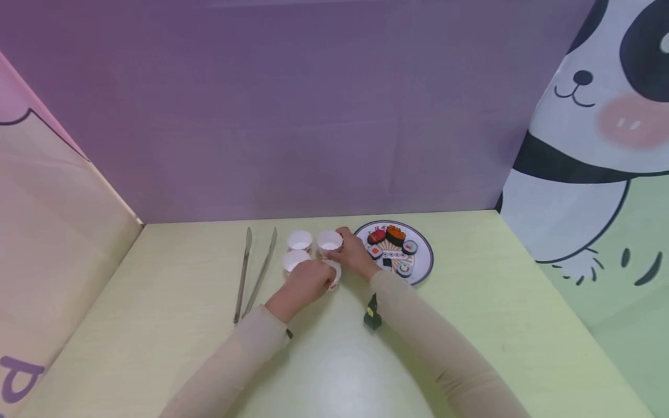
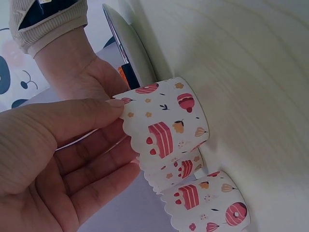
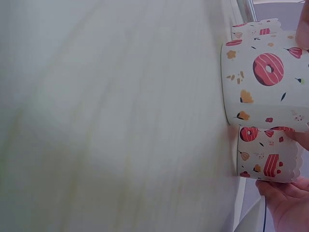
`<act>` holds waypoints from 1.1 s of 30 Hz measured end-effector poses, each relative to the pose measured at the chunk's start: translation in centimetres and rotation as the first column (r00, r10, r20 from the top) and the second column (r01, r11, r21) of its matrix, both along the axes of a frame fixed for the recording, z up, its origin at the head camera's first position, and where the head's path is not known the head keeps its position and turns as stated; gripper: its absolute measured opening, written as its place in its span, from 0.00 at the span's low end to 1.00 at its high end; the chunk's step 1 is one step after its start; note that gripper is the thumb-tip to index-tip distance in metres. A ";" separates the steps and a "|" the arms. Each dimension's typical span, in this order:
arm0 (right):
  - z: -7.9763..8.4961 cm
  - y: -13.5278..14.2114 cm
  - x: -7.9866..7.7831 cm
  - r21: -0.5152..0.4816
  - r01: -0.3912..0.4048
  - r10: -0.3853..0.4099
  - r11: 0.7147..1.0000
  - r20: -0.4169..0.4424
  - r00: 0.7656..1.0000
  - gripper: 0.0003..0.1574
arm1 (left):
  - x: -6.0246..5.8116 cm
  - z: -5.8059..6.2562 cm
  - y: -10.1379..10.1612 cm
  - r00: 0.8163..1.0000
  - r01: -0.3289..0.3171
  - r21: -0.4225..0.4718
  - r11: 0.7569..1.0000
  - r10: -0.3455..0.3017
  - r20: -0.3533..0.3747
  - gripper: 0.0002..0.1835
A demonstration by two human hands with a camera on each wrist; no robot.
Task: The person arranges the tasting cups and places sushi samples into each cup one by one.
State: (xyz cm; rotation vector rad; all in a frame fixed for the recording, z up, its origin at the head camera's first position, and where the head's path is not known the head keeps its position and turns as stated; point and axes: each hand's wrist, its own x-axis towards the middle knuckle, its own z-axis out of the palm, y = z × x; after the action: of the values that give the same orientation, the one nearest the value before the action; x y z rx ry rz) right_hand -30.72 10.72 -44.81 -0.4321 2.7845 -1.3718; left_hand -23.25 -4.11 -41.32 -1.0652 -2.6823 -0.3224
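Just left of the sushi plate, my left hand pinches one patterned paper cup while my right hand grips a second paper cup.

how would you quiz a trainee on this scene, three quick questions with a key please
1. How many paper cups stand grouped on the table?
2. True or false: the cups are plain, with no prints on their sides.
3. Which hand is nearer the plate? A) left B) right

Key:
1. Four, two in the back and two in front.
2. False; a cake slice and a donut, among others, are printed on them.
3. B, the right hand, which holds the back right cup.
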 end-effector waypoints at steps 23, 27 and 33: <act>-0.2 0.1 -0.4 0.095 0.020 -0.016 0.995 -0.042 0.999 0.35 | -1.6 2.9 0.8 0.991 -0.129 -0.075 0.989 0.130 0.020 0.03; -0.1 0.2 -0.5 0.121 0.022 -0.018 0.992 -0.039 0.999 0.36 | -2.7 3.2 1.1 0.986 -0.160 -0.086 0.983 0.163 0.027 0.05; -0.6 0.2 -0.7 0.098 -0.002 0.010 0.995 -0.081 0.997 0.34 | -4.4 3.4 1.5 0.977 -0.187 -0.093 0.978 0.196 0.090 0.05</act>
State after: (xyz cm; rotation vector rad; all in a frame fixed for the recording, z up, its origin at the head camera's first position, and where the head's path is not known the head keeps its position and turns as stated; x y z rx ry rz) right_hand -31.42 10.92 -45.40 -0.5043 2.8972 -1.2375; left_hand -27.68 -2.58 -37.97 -0.8224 -2.8823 -0.2333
